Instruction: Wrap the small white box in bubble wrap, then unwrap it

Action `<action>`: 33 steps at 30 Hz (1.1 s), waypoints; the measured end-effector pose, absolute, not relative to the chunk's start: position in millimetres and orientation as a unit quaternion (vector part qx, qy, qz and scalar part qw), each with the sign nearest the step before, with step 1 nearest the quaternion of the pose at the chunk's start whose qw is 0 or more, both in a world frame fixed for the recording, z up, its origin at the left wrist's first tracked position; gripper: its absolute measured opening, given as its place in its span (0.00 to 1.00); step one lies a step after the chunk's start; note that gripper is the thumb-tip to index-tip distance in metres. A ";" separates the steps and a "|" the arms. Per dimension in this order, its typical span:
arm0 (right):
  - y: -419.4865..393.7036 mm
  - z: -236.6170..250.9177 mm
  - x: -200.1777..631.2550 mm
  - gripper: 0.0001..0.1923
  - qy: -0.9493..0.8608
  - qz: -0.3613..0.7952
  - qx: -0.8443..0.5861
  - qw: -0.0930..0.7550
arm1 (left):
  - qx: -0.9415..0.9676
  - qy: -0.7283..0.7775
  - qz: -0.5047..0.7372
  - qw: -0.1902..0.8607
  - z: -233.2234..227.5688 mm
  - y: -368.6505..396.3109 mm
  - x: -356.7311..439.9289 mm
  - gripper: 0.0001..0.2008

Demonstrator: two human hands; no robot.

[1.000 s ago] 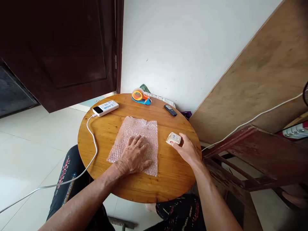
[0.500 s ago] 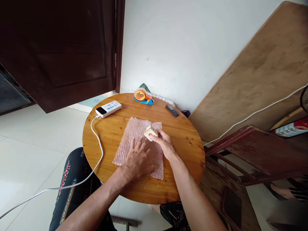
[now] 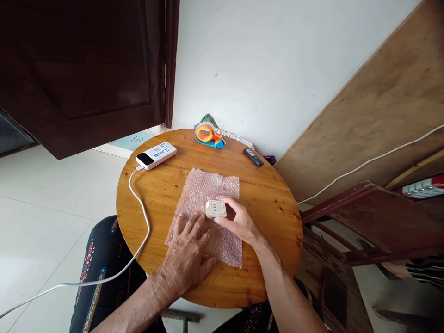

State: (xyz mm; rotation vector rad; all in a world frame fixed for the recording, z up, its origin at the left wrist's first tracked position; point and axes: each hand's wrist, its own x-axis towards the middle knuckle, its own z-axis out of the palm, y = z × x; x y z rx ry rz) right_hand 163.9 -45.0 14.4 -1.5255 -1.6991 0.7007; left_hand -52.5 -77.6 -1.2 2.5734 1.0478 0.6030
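Observation:
A sheet of pink-tinted bubble wrap [image 3: 204, 187] lies flat on the round wooden table [image 3: 156, 194]. My left hand [image 3: 189, 252] rests palm down on its near left part, fingers stretched out. In my right hand [image 3: 241, 222] is a small cream-coloured box [image 3: 217, 208], gripped between thumb and fingers. A label with a barcode shows on the face turned up. The box is over the middle of the bubble wrap, close to my left fingertips; whether it touches the wrap I cannot tell.
A white power bank [image 3: 157, 155] with a cable [image 3: 148, 217] lies at the table's left. At the back stands an orange and blue tape dispenser [image 3: 210, 135]. A dark blue handheld object [image 3: 253, 157] lies at the back right. A reddish wooden chair [image 3: 364, 222] stands right.
My right hand has brought the box nearer to me and turned it, so a barcode label now faces up. My left hand has slid back toward the near left of the bubble wrap.

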 end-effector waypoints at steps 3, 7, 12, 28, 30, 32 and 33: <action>-48.6 13.1 165.2 0.25 -0.675 0.268 -0.601 0.333 | 0.886 0.368 0.242 0.146 -1.7 -81.0 -53.6 0.23; -50.6 7.8 164.8 0.21 -0.672 0.251 -0.602 0.351 | 0.861 0.373 0.300 0.171 -3.4 -84.6 -56.2 0.17; -52.8 7.1 162.9 0.23 -0.678 0.241 -0.603 0.344 | 0.842 0.385 0.321 0.199 -1.2 -86.4 -55.3 0.08; -52.3 9.1 164.0 0.23 -0.681 0.252 -0.601 0.334 | 0.856 0.371 0.297 0.202 1.6 -87.2 -61.5 0.05; -52.4 7.8 164.0 0.24 -0.682 0.253 -0.602 0.329 | 0.859 0.360 0.301 0.203 1.1 -89.3 -64.6 0.05; -52.9 6.5 163.7 0.24 -0.684 0.249 -0.604 0.324 | 0.863 0.353 0.301 0.201 1.8 -91.0 -69.2 0.07; -53.3 6.2 163.3 0.24 -0.685 0.245 -0.606 0.321 | 0.865 0.351 0.299 0.197 2.7 -91.4 -71.8 0.08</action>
